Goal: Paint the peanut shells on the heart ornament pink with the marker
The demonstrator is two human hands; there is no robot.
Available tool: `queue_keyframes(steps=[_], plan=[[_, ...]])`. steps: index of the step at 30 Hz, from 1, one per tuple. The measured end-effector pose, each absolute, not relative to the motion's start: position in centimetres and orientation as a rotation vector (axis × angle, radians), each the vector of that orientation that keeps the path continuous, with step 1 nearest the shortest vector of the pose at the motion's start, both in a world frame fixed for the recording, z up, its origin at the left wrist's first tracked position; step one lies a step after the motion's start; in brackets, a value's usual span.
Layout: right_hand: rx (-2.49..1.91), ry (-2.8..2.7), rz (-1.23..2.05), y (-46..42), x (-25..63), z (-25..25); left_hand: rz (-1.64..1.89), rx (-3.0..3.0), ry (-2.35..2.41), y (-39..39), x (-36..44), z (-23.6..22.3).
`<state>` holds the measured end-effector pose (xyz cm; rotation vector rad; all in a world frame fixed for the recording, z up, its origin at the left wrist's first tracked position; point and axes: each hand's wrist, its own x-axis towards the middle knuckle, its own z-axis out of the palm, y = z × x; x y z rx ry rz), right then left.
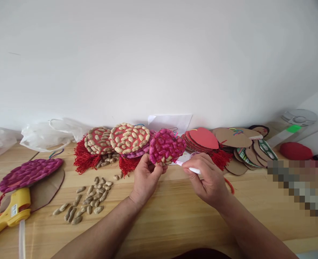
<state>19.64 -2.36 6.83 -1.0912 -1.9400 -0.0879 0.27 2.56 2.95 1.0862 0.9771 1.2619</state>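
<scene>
My left hand (148,176) grips the lower edge of a peanut-covered disc (165,145), tilted up off the table. Most of its peanuts are magenta; a few at the bottom edge are still tan. My right hand (208,178) is closed around a white-handled paintbrush (194,170), whose purple-stained end meets the disc's lower right edge. Its bristles are too small to make out. Behind my right hand, a small clear cup (195,154) is partly hidden. Loose peanuts (94,196) lie scattered on the wooden table (169,219), left of my left hand.
Peanut discs (130,138) with red tassels (84,158) stand along the wall. Red cardboard pieces (203,137) and brown cardboard pieces (231,137) are stacked at right. A yellow glue gun (20,203), a purple peanut disc (31,173) and a plastic bag (51,135) are at left.
</scene>
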Motion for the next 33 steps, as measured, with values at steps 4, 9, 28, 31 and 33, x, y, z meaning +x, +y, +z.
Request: queue_keyframes(steps=[4, 9, 28, 31, 33], plan=[[-1.133, -1.945, -0.143, -2.2, 19.8, 6.8, 1.257, 1.087, 0.970, 2.6, 0.3, 2.8], [-1.111, -1.929, -0.117, -2.2, 20.1, 7.0, 1.258, 1.093, 0.982, 2.7, 0.2, 2.9], [-1.174, -1.936, -0.154, -2.1, 20.3, 7.0, 1.251, 1.051, 0.976, 2.5, 0.3, 3.2], [-1.196, -1.904, -0.183, -2.1, 20.5, 7.0, 1.245, 1.035, 0.953, 2.5, 0.3, 3.2], [-1.168, -1.904, -0.159, -2.1, 20.5, 7.1, 1.251, 1.035, 0.944, 2.6, 0.3, 3.1]])
